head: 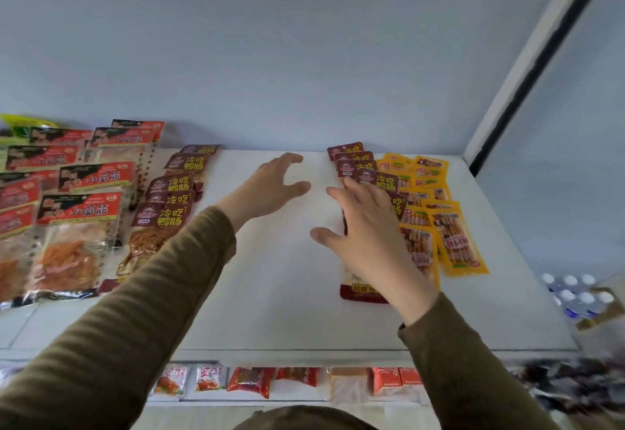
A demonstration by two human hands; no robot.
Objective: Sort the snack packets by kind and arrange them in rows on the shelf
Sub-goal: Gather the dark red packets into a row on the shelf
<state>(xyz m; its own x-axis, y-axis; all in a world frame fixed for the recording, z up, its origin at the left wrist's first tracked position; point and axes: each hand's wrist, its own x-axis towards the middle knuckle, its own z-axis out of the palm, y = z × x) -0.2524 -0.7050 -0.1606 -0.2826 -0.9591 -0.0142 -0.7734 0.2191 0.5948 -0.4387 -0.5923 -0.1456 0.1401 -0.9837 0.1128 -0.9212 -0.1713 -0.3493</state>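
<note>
On the white shelf (pixel 284 294), a row of dark red packets (pixel 351 159) runs front to back at the right of centre. My right hand (pixel 365 226) lies flat on this row, fingers straight and spread, covering its nearer packets. My left hand (pixel 270 186) hovers open over the bare middle of the shelf, holding nothing. A second row of the same dark red packets (pixel 169 199) lies left of centre. Large red-labelled packets (pixel 81 226) fill the left end. Yellow packets (pixel 439 220) lie in rows at the right end.
A pale wall backs the shelf, and a white upright post (pixel 527 67) bounds its right end. A lower shelf (pixel 304 399) under the front edge holds small red and white packets. Capped bottles (pixel 575 291) stand low at the right.
</note>
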